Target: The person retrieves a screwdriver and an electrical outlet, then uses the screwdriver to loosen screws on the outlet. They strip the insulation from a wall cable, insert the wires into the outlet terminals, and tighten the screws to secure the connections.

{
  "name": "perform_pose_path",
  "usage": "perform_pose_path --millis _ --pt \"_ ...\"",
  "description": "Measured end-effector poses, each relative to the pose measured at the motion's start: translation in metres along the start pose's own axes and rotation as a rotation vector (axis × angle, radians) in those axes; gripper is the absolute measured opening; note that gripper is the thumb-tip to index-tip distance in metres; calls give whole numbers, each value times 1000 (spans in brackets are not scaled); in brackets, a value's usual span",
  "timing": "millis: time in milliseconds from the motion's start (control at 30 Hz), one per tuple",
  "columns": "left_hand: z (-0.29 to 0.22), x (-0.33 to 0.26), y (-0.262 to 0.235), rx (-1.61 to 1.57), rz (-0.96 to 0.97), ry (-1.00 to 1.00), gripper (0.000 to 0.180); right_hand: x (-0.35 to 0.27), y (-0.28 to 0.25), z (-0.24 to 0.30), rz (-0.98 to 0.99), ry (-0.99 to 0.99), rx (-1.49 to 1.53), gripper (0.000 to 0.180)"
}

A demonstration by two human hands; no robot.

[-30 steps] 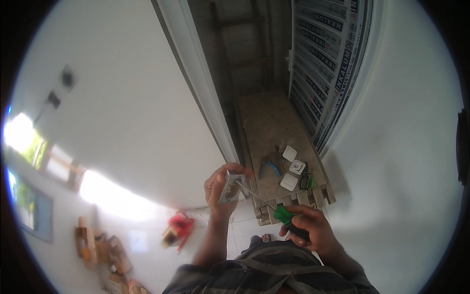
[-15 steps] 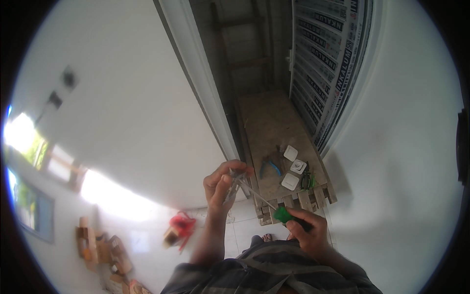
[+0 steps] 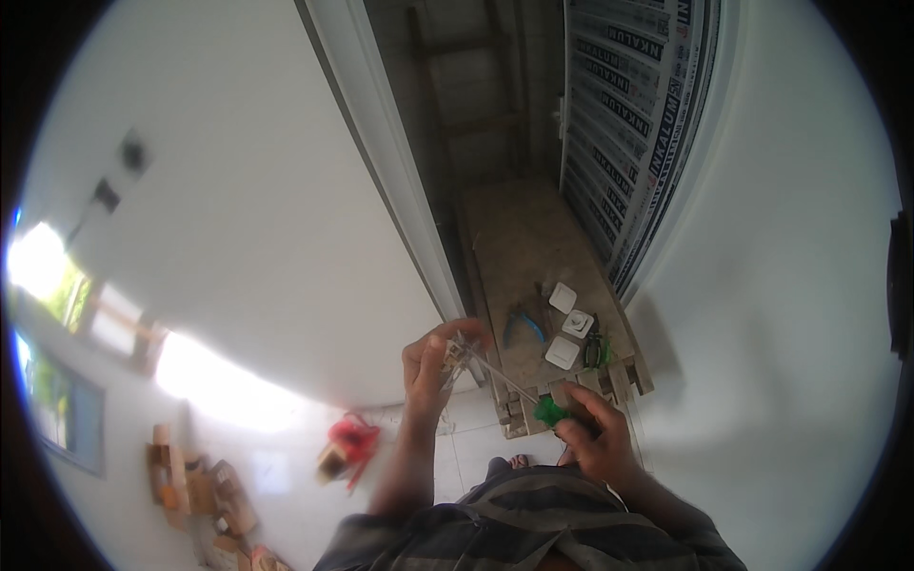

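Note:
My left hand (image 3: 425, 369) is closed around a small pale fitting with a metal frame (image 3: 455, 360); its exact kind is too blurred to tell. A screwdriver (image 3: 549, 411) with a green handle is in my right hand (image 3: 602, 443), thumb and fingers around the handle. Its shaft slants up to the left, and the tip meets or nearly meets the fitting. Beyond my hands, on a wooden bench (image 3: 519, 238), lie blue-handled pliers (image 3: 526, 327), a white square plate (image 3: 563, 298), a white square piece with a raised centre (image 3: 577, 324), another white plate (image 3: 562, 354) and a dark-handled tool (image 3: 593, 350).
A white wall (image 3: 238, 171) stands close on the left, with a door frame (image 3: 386, 162) at its edge. A film-covered door (image 3: 619, 133) is behind the bench. A red object (image 3: 353, 437) and cardboard boxes (image 3: 195, 483) sit on the floor at lower left.
The fitting has turned slightly in my left hand, showing more of its pale inner side. My right fingers have loosened and shifted on the screwdriver's handle.

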State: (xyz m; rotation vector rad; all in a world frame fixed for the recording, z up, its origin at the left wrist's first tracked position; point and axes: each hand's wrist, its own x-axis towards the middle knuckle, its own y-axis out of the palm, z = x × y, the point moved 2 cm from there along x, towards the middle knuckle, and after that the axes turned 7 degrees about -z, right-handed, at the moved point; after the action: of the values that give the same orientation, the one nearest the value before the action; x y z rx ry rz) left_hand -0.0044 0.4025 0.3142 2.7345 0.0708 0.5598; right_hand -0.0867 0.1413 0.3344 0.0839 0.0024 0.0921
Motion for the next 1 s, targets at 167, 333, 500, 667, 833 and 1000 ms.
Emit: perform_pose_path --millis 167,333,500,667,833,1000 --pt "-6 -4 9 80 -43 -27 58 -6 -10 -24 96 154 -14 35" --pt "-12 -4 7 148 -37 -26 57 -12 -6 -10 43 -461 -422 38" --pt "-10 -5 15 160 -36 28 58 -8 -14 -22 139 466 363 46" --pt "-13 -4 17 192 -22 56 59 -12 -12 -14 146 305 129 35" --pt "-17 -3 18 224 -3 54 60 -12 -4 -10 93 8 -34 31" --pt "-17 -6 17 252 4 78 62 -13 -19 -19 192 397 219 40"
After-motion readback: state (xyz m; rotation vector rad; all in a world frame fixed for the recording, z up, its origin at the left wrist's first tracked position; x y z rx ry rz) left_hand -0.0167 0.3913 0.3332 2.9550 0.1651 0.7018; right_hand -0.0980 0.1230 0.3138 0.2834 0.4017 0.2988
